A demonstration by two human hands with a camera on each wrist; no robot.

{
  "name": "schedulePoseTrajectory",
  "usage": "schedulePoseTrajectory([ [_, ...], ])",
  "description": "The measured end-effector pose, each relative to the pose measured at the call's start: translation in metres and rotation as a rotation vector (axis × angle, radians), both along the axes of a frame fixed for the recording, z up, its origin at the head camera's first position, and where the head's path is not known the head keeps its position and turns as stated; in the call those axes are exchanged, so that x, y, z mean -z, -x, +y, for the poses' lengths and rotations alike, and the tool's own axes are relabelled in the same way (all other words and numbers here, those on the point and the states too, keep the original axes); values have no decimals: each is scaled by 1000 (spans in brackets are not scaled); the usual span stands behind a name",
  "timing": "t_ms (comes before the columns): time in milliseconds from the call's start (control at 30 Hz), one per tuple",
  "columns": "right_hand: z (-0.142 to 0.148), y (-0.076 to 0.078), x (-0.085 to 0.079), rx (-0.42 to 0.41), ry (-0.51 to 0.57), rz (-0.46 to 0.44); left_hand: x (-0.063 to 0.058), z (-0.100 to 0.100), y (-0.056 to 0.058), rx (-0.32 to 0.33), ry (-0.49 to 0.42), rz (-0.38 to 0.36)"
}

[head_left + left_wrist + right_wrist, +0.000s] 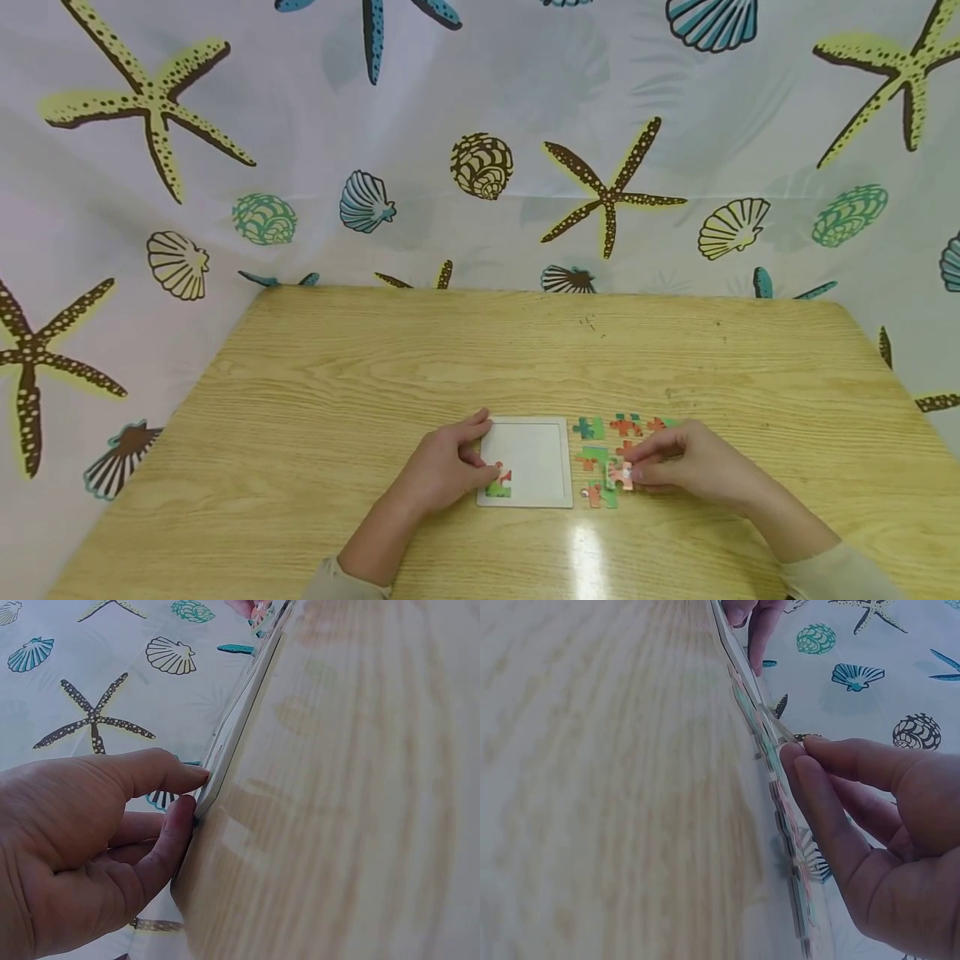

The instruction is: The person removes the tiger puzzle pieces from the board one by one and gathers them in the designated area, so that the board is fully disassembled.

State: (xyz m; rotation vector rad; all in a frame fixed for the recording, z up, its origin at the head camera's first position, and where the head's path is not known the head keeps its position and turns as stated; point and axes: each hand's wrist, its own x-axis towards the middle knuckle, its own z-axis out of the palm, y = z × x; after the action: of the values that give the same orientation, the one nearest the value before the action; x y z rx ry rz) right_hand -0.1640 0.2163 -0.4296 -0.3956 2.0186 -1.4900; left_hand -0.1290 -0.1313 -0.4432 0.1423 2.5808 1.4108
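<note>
A square white puzzle tray [528, 462] lies on the table, with one red-and-green jigsaw piece [498, 487] in its near left corner. My left hand [448, 463] holds the tray's left side, the thumb over that corner and the other fingers along the edge. In the left wrist view, the left hand [97, 840] has thumb and fingertip at the tray's rim [238, 724]. Right of the tray, my right hand [686, 462] pinches a red-and-white jigsaw piece [619, 475] above other pieces. The right hand [877, 817] shows thumb and fingertips together on the thin piece [786, 733].
Several loose jigsaw pieces, among them a green one [589, 428], an orange one [626, 425] and a near one [600, 494], lie right of the tray. The wooden table [360, 358] meets a sheet [420, 242] printed with shells and starfish at the back.
</note>
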Motion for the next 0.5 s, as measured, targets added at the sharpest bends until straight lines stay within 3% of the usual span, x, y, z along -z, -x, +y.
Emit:
schedulePoseTrajectory([
  [500, 9, -2, 5, 24, -4, -42, 0, 0, -1, 1, -30, 0],
])
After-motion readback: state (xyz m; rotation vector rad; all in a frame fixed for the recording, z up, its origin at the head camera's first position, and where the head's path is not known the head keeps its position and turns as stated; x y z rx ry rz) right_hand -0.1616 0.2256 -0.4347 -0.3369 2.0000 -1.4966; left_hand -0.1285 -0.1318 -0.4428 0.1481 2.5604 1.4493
